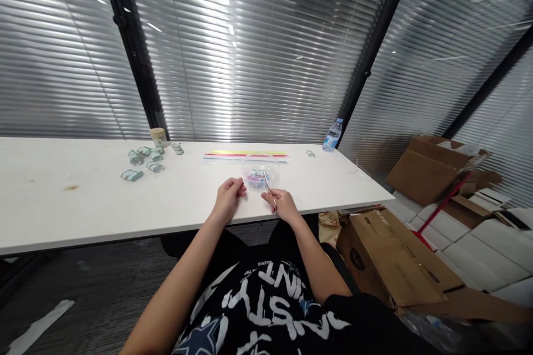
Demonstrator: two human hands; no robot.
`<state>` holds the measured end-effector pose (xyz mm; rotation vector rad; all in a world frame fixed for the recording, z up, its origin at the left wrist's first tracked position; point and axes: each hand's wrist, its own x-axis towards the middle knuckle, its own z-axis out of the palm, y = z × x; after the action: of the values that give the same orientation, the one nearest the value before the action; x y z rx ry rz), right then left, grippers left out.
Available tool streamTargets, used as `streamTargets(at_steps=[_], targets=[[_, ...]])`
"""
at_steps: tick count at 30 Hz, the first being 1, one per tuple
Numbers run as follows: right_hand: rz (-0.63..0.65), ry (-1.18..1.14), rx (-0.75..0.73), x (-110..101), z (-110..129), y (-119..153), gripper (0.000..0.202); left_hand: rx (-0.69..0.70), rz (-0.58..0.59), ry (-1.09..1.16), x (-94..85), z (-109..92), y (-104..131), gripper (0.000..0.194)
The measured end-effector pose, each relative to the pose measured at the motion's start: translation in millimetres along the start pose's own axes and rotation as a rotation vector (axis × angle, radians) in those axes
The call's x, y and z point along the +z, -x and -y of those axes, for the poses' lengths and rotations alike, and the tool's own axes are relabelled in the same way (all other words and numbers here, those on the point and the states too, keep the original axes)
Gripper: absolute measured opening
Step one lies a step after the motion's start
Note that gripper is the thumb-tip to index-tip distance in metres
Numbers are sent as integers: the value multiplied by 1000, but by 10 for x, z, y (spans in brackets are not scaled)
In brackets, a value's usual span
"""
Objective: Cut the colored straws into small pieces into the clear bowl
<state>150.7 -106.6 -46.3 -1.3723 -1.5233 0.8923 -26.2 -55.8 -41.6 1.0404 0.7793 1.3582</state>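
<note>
A clear round bowl [275, 163] stands near the table's front edge, with small purple, blue and pale pieces [257, 178] inside. My left hand [230, 197] is at the bowl's left side, thumb and fingers pinched together; what they hold, if anything, is too small to tell. My right hand [283, 203] grips a slim metal tool [267, 182] with a coppery handle. Its silver tip points into the bowl, over the pieces. The tool's exact kind does not show. Behind the bowl, long thin yellow, red and blue strips [225, 154] lie across the table.
On the white table [104, 199], several small greenish clear packets [132, 175] lie left, near a jar with a tan lid [157, 134]. A water bottle [333, 136] stands at the right back. Cardboard boxes [387, 249] fill the floor to the right.
</note>
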Motion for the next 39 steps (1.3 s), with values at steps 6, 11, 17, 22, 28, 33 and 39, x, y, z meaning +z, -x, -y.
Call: streamTargets(at_steps=[6,11,17,22,28,33,39], targets=[[17,2,-13,-2,-26,-22,52,11,-6,-22,-9,20,-4,39],[10,-29,-18,-1,-38,-25,51,14,-15,-17,-6,24,-2,38],[25,-141,-24,-16,-43,4,54,15,-19,-6,3,23,1,40],[81,-144,-58,-48,-65,12,54,9,-25,-6,6,16,-6,39],[108,-173,-65,-65,-77,14,53,1,-13,-2,7,17,-8,38],[104,-166,-68,-69,-84,11,53,7,-21,-12,-4,29,-17,36],[116,-155,-71,-75,-66,21,53,2,-25,4,-1,27,-18,39]])
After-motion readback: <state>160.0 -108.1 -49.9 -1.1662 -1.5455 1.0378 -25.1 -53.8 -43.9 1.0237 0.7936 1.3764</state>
